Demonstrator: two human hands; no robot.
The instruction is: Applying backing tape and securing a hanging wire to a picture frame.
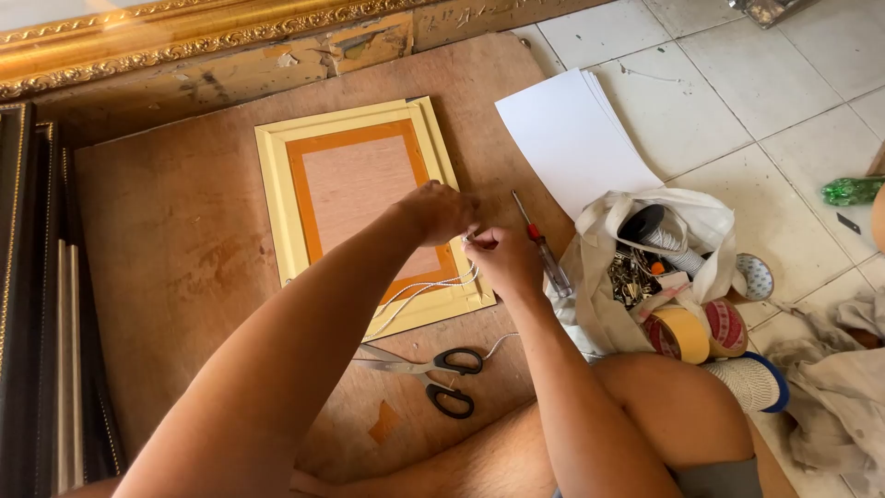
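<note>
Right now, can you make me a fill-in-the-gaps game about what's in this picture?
1. Both hands, left hand and right hand, pinch a thin white ____.
2. The string trails across a small yellow ____ lying face down.
3. The scissors on the board have ____ handles.
4. A screwdriver with a ____ handle lies beside the right hand.

Missing words: string; frame; black; red

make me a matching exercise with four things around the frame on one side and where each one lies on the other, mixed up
Things
1. scissors
2. screwdriver
3. white sheets
4. tape rolls

Places
a. on the tiles, above the white bag
b. right of the person's hands
c. beside the person's knee, below the bag
d. on the board, below the yellow frame

Pairs: 1-d, 2-b, 3-a, 4-c
</note>
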